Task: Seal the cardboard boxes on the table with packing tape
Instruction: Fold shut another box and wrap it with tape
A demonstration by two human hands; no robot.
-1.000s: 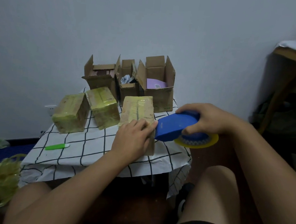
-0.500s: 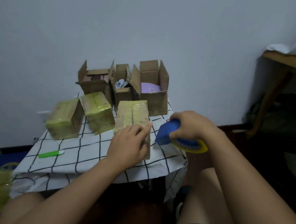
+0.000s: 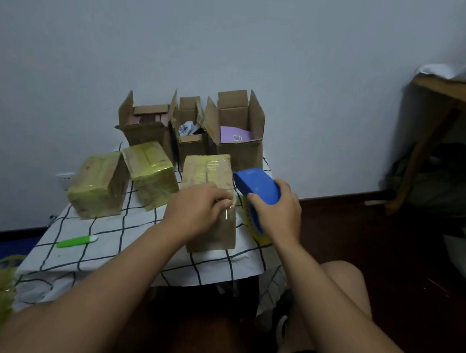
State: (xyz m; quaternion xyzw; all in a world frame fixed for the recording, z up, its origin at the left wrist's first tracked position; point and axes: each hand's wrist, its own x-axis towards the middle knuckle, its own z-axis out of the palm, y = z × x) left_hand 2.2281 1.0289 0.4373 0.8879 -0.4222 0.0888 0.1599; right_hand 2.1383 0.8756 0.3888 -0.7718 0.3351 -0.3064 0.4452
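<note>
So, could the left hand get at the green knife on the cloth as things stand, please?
Probably yes: the green knife lies alone on the cloth, nothing covering it, but the left hand first has to leave the box it holds.

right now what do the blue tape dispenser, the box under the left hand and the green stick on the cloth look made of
Blue tape dispenser: looks like hard moulded plastic, smooth, uniform colour, rounded edges.
Box under the left hand: brown matte cardboard, its top glossy with yellowish packing tape that catches light.
Green stick: probably plastic, bright even green with a white tip; too small to be sure.
</note>
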